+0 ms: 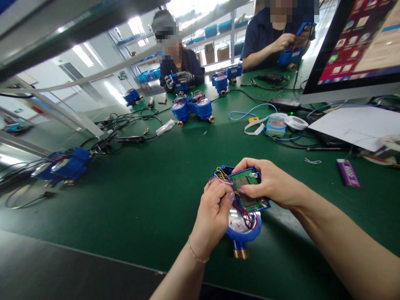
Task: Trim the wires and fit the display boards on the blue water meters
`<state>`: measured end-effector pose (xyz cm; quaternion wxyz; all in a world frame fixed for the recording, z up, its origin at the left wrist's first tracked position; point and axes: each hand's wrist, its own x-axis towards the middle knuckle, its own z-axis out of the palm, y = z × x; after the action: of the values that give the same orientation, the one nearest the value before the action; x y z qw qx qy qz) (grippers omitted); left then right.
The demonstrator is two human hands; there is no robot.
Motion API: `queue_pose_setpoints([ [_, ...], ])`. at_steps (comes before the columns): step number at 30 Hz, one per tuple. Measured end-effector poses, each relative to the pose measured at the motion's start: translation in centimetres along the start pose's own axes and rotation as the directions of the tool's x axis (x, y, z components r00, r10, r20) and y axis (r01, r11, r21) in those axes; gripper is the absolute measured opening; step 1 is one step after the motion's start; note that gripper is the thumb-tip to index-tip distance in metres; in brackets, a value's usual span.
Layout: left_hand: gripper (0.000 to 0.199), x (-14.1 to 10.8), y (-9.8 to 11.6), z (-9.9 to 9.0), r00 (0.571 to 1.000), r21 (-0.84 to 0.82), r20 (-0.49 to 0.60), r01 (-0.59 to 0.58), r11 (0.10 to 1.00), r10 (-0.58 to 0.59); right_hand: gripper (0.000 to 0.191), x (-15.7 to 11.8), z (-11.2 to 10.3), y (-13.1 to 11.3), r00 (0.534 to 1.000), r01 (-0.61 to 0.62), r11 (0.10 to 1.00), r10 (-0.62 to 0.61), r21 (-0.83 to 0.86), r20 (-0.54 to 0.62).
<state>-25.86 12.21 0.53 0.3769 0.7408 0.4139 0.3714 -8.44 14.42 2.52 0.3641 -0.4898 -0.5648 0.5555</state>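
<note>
A blue water meter (256, 227) with a round clear dial and a brass end lies on the green table before me. Above its dial, my right hand (265, 183) grips a green circuit board (245, 181) in a blue frame, thumb on its face and fingers over the far edge. At the board's left edge, my left hand (215, 204) is closed, thumb and finger pinched beside thin coloured wires (222, 173). What sits in that pinch is too small to make out. More red and dark wires (249, 220) loop over the dial.
Two blue meters (191, 109) stand further back; others (67, 164) lie left among black cables. A monitor (353, 50), papers (350, 125), a blue module (276, 125) and a purple pack (348, 173) are at right. Two people (181, 68) (259, 39) handle blue units across the table.
</note>
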Motion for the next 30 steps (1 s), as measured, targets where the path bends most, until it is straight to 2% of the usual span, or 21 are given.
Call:
queue_pose_setpoints([
  [5, 0.021, 0.1, 0.2, 0.3, 0.999, 0.033, -0.021, 0.031, 0.999, -0.03, 0.038, -0.1, -0.2, -0.1, 0.997, -0.039, 0.993, 0.032, 0.108, 0.07],
  [8, 0.022, 0.0, 0.3, 0.5, 1.0, 0.049, -0.017, 0.023, 0.999, -0.022, 0.044, -0.1, -0.5, -0.1, 0.992, -0.031, 0.993, 0.016, 0.113, 0.125],
  [12, 0.023, -0.2, 0.3, 0.7, 0.999, 0.04, -0.035, 0.017, 0.999, -0.015, 0.042, 0.1, -0.5, -0.1, 0.992, -0.003, 0.995, -0.01, 0.102, 0.128],
  [18, 0.023, -0.4, 0.5, 0.8, 0.998, 0.061, -0.07, 0.001, 0.998, 0.003, 0.046, 0.1, -0.1, -0.3, 0.993, -0.049, 0.987, 0.031, 0.15, 0.115],
  [24, 0.021, -0.6, 0.6, 0.9, 0.996, 0.074, -0.094, -0.002, 0.997, 0.009, 0.042, 0.0, -0.4, -0.1, 0.985, -0.09, 0.971, 0.054, 0.223, 0.163],
  [27, 0.02, -0.8, 0.5, 0.9, 0.985, 0.2, -0.138, -0.08, 0.977, 0.108, 0.039, 0.0, -0.4, -0.3, 0.988, -0.082, 0.984, 0.059, 0.159, 0.145],
  [30, 0.015, -1.1, 0.2, 0.9, 0.938, 0.394, -0.179, -0.207, 0.896, 0.296, 0.036, -0.2, -0.2, -0.6, 0.996, -0.017, 0.999, 0.013, 0.049, 0.083],
])
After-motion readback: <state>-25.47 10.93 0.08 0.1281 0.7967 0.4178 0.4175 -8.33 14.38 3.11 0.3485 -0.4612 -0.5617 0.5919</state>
